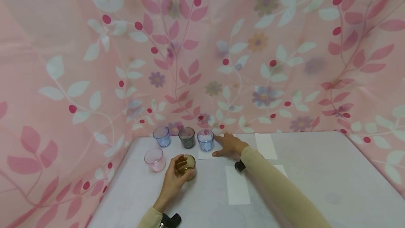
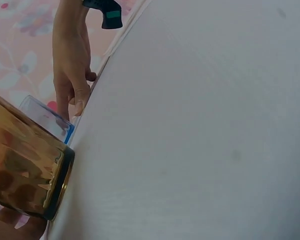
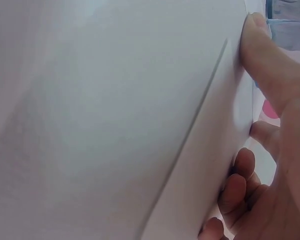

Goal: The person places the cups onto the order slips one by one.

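My left hand [image 1: 173, 182] grips an amber glass cup [image 1: 190, 171], with the fingers on its far side and the thumb on its near side. The left wrist view shows this amber cup [image 2: 27, 160] tilted close to the camera. My right hand [image 1: 231, 145] rests with spread fingers on a white paper rectangle [image 1: 205, 155] and the table beside it. A light blue glass cup [image 1: 206, 145] stands upright on that paper, just left of the right fingertips. In the right wrist view, the thumb [image 3: 270, 62] and fingertips touch the flat white surface.
A grey glass cup [image 1: 186, 138] and a bluish-purple one [image 1: 162, 137] stand along the back left. A pink glass cup [image 1: 155, 160] sits nearer. More white paper rectangles lie at the centre [image 1: 238, 185] and back right [image 1: 266, 146]. Flowered pink cloth [image 1: 202, 62] hangs behind the table.
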A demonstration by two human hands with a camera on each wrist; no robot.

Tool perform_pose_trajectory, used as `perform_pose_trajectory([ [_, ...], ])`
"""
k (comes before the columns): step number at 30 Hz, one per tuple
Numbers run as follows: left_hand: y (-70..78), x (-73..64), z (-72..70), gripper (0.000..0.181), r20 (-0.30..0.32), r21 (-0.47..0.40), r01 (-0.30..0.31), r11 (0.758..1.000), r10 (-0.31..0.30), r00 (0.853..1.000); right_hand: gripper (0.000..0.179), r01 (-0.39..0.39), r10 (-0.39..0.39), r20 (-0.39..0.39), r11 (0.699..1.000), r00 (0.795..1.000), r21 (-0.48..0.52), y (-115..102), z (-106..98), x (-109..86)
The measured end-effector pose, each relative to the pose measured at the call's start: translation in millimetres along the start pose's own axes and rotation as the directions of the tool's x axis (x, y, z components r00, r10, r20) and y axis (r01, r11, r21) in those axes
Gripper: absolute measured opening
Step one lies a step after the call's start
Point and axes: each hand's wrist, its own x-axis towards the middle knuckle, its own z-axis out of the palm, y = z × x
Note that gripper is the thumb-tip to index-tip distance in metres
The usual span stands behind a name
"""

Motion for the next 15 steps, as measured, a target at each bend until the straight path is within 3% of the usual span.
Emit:
perform_pose_trajectory([
  [6, -7.3, 2.9, -1.7, 0.07, 0.036, -0.103, -0.015, 0.995, 0.018, 0.999, 0.095, -0.012, 0.012, -0.019, 1.0, 1.0, -0.025, -3.7, -1.6, -1.0],
  [15, -16.0, 3.3, -5.5, 0.069, 0.07, -0.153, -0.003, 0.988, 0.014, 0.997, 0.093, -0.015, 0.013, -0.036, 0.998, 0.999, -0.057, -12.2, -4.3, -4.4],
])
